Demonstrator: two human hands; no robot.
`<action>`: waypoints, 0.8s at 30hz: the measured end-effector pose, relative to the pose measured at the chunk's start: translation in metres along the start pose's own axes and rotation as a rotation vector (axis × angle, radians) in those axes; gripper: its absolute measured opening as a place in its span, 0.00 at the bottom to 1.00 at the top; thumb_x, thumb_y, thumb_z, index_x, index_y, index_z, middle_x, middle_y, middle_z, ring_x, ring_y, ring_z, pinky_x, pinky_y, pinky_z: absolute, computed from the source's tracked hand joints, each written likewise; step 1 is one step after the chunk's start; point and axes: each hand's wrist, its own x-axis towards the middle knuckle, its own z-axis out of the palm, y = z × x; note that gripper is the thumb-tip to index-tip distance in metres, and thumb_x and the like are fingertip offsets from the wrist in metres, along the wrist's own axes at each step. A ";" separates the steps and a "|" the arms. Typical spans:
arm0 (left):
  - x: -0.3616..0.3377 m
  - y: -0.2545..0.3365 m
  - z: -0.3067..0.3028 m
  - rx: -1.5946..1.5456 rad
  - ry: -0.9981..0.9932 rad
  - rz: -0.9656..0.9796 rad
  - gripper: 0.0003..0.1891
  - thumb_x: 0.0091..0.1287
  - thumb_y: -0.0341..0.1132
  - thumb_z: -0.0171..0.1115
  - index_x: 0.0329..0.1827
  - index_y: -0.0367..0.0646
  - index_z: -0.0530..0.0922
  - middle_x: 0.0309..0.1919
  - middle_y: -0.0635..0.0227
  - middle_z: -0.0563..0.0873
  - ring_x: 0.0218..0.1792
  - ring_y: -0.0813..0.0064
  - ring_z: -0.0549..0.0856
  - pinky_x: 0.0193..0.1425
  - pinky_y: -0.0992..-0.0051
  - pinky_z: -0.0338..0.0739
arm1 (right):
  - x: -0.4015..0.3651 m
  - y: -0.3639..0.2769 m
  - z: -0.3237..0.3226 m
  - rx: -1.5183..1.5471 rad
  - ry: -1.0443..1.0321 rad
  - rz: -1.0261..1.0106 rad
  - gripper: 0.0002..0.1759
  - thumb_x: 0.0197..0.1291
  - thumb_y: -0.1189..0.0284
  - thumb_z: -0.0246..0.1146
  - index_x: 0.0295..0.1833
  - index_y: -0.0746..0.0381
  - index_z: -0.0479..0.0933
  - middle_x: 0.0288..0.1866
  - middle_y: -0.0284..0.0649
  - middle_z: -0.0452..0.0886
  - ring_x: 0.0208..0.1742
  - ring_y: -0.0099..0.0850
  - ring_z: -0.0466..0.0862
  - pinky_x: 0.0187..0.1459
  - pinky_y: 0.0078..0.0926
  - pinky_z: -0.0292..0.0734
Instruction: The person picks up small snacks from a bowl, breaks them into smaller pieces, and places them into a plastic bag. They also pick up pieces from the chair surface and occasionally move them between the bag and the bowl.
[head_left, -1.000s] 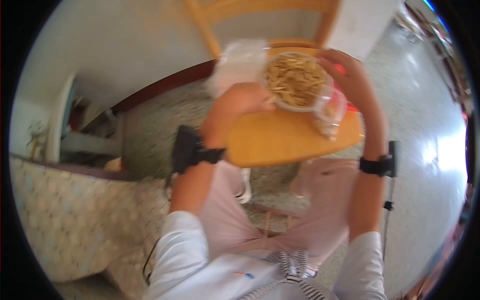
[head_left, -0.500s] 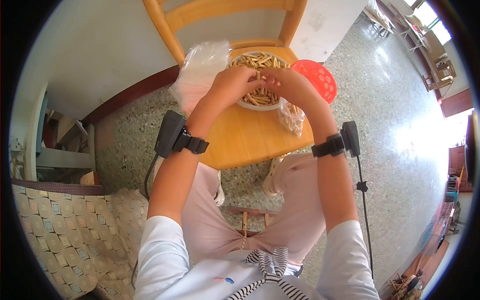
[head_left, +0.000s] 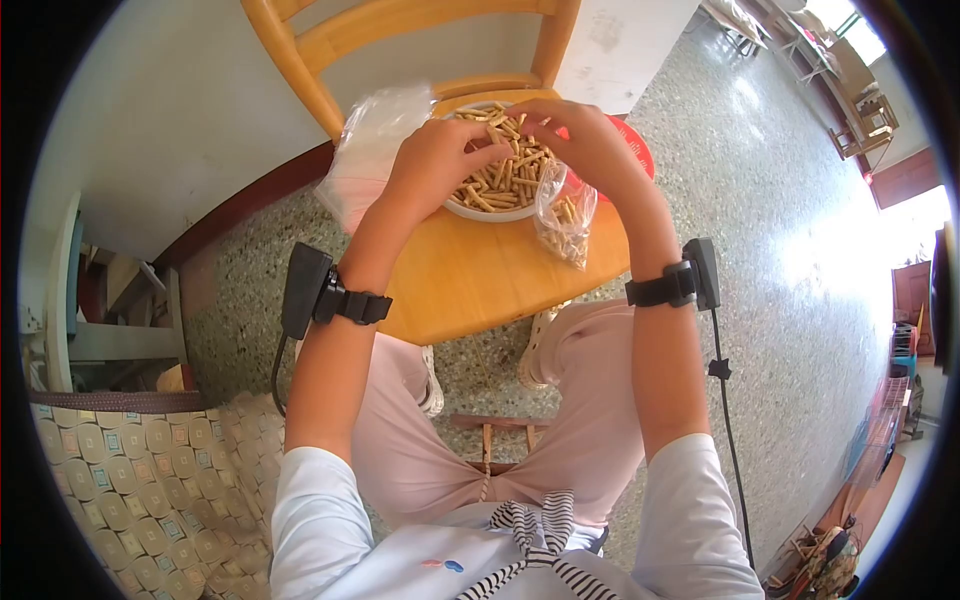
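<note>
Both hands are up at the white bowl (head_left: 478, 207) on the far end of the wooden chair seat (head_left: 480, 285), which is doing table duty here. The left hand (head_left: 435, 165) comes in from the left. Its grip is pretty much closed, fingers curled in and thumb stretched across the top of the pile, tips right on the tan sticks (head_left: 505, 170). Can't honestly tell if one piece is actually pinched in there.

The right hand (head_left: 585, 140) arches over the far right rim with its fingers pointing down into the heap. The knuckles hide the tips, so I can't tell how far open that grip is. The two sets of fingertips nearly meet over the middle of the bowl.

The bowl is heaped full of those short sticks. Touching its near right side is a small clear bag (head_left: 565, 215), slumped on the seat with a handful of the same sticks inside. A bigger, crinkly clear bag (head_left: 372, 135) hangs off the left edge of the seat, just beside the left hand. A red plastic basket (head_left: 640, 155) peeks out from under the right wrist. Each forearm has a black strap with a little box on it.
</note>
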 end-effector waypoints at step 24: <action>-0.005 0.009 -0.006 -0.124 0.146 0.222 0.10 0.65 0.38 0.72 0.45 0.45 0.88 0.37 0.69 0.90 0.31 0.75 0.86 0.38 0.75 0.79 | -0.009 -0.006 -0.004 -0.036 0.006 -0.075 0.13 0.65 0.64 0.69 0.51 0.58 0.84 0.39 0.39 0.89 0.41 0.35 0.86 0.44 0.34 0.80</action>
